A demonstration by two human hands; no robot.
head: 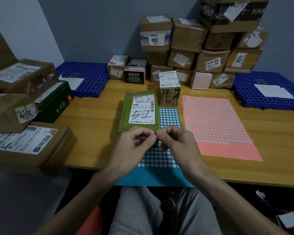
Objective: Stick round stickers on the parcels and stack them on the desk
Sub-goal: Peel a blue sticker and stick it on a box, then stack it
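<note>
The small sticker (155,132) is pinched between the left grip (136,143) and the right grip (176,143), both with fingers curled closed on it, above the near end of the green parcel (139,106). This parcel lies on the surface (95,119), partly over the blue sticker sheet (168,116), with the pink sheet (215,122) beside it.

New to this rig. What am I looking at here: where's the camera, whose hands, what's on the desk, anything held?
No robot: a person works bare-handed, filmed by one wide-angle camera on their head, looking down. The left hand and right hand meet over a green parcel, fingertips pinching something tiny, probably a sticker. Under them lies a teal sticker sheet, beside it a pink sheet. At the back and on the left, cardboard parcels are stacked; blue perforated trays sit at both sides of the wooden desk.
</note>
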